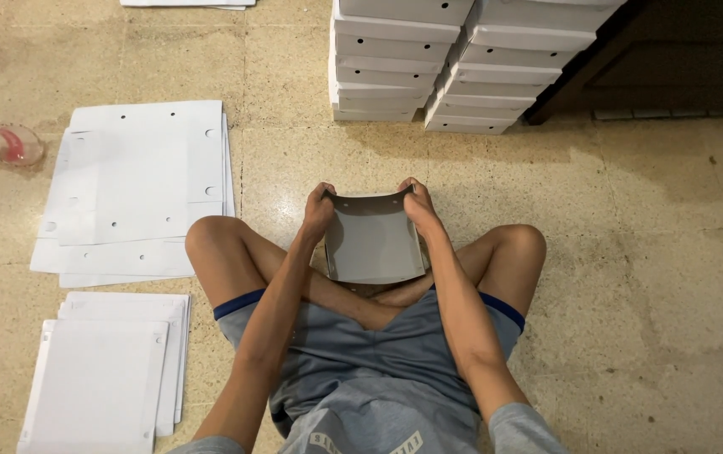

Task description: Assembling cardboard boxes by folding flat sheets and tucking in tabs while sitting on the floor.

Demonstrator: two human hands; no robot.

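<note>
Head view: a person sitting cross-legged is bowing a grey card between the left hand and right hand, both gripping its far corners. It is likely handling light and springy, best pinched at edges; boxes are stacking beyond, sheets leftward.

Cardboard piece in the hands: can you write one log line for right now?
left hand: grips cardboard piece left edge | right hand: grips right edge | piece: bowed, over crossed legs | nearby: flat sheets, stacked boxes
</note>
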